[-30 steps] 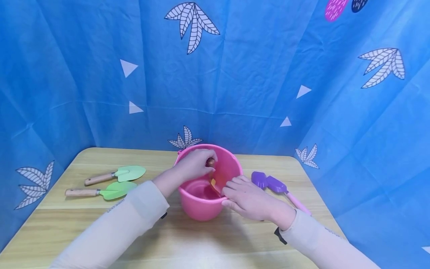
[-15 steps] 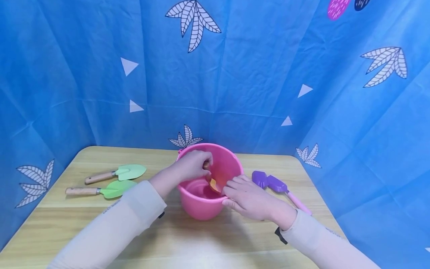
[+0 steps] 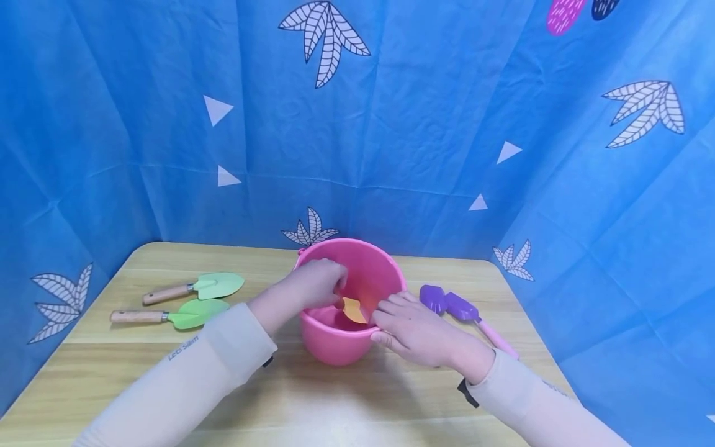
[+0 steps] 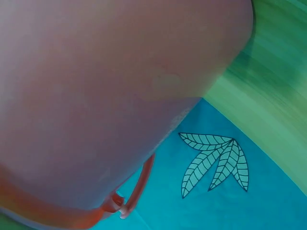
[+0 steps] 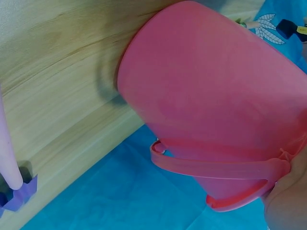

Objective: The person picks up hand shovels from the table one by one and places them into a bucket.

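Note:
A pink bucket (image 3: 335,347) stands on the wooden table, its handle hanging down the outside in the right wrist view. My left hand (image 3: 321,280) reaches in over the rim, fingers curled. Between its fingers and the right side of the bucket shows the orange-yellow blade (image 3: 354,310) of what looks like a small hand tool. The tool's grip is covered by the hand now. My right hand (image 3: 410,326) grips the right front rim, thumb outside and fingers over the edge. From the left wrist view, only the outer wall of the bucket (image 4: 105,96) is seen up close.
To the left lie a pale green trowel (image 3: 219,284) and a bright green trowel (image 3: 197,313), both with wooden handles. Right of the bucket lie a purple fork-like head (image 3: 432,298) and a purple shovel (image 3: 461,307) with a pink handle. A blue curtain (image 3: 357,124) surrounds the table.
My left hand has sunk lower into the bucket and shifted slightly left. The brown wooden grip end went out of sight, and more of the yellow blade shows. The right hand stays on the rim.

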